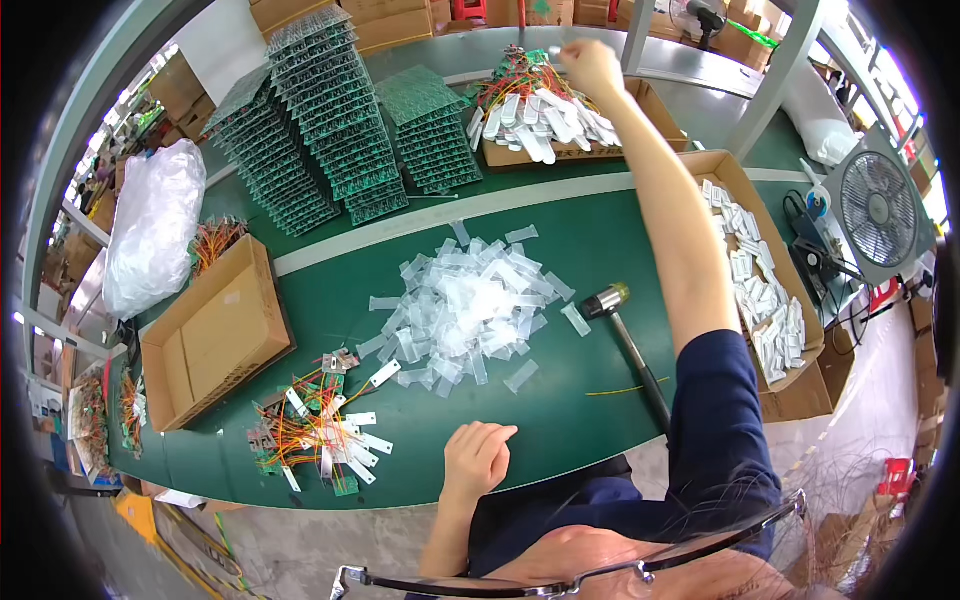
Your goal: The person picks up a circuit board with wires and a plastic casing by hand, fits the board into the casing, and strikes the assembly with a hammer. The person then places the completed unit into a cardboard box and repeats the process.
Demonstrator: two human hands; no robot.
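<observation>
My right hand (592,66) is stretched far forward over a cardboard box of white plastic pieces with orange wires and green circuit boards (540,120). Its fingers are bent together, with a small pale bit at their tips that I cannot make out. My left hand (477,458) is curled closed by the table's front edge, with nothing showing in it. To its left lies a bunch of wired boards with white strips (325,428). Ahead of it spreads a pile of clear plastic pieces (465,305). A mallet (630,345) lies beneath my right arm's left side.
Stacks of green circuit-board panels (335,120) stand at the back left. A shallow cardboard tray (218,335) rests on the left. White plastic cases fill a cardboard box (812,300) on the right, beside a fan (880,205). A clear plastic bag (155,230) sits far left.
</observation>
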